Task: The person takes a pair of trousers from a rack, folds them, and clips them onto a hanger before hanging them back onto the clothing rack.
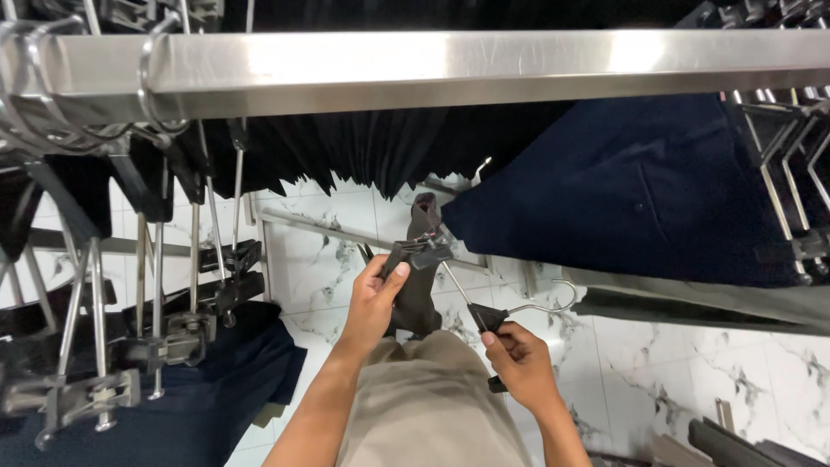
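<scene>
White marble-look floor (346, 251) lies below, w/ a steel rail (484, 69) running straight across the top of the view; dark pleated garments (372, 147) hang from it at centre, a navy garment (640, 190) to the right, and a row of empty clip hangers (164, 337) dangles at left over more navy cloth (216, 398)

Between the hands sits one clip hanger (450, 277), off the rail and held low in front of the body, above the person's beige trousers (432, 406). Left hand (373, 303) is closed narrow, thumb and fingers pinching the far clip (415, 252), where a strip of dark grey cloth (419, 294) is caught and hangs down. Right hand (521, 359) is curled round the near end, gripping the black clip (488, 318) there; can't tell if any cloth sits in that clip

Progress, as a judgement: cloth looks fixed at one clip only, the other end appears bare, and the hanger isn't on the rail, so roughly the middle of the job — second clip and hanging up look left to do

Orientation: hanger's long axis, the thin bar, runs diagonally, from upper left by the left hand to lower right by the right hand, i.e. away from the body at the left end, toward it at the right. Wire hook (553, 303) sticks out sideways to the right, its curl opening downward, roughly level rather than upright, pointing away from the rail overhead
</scene>
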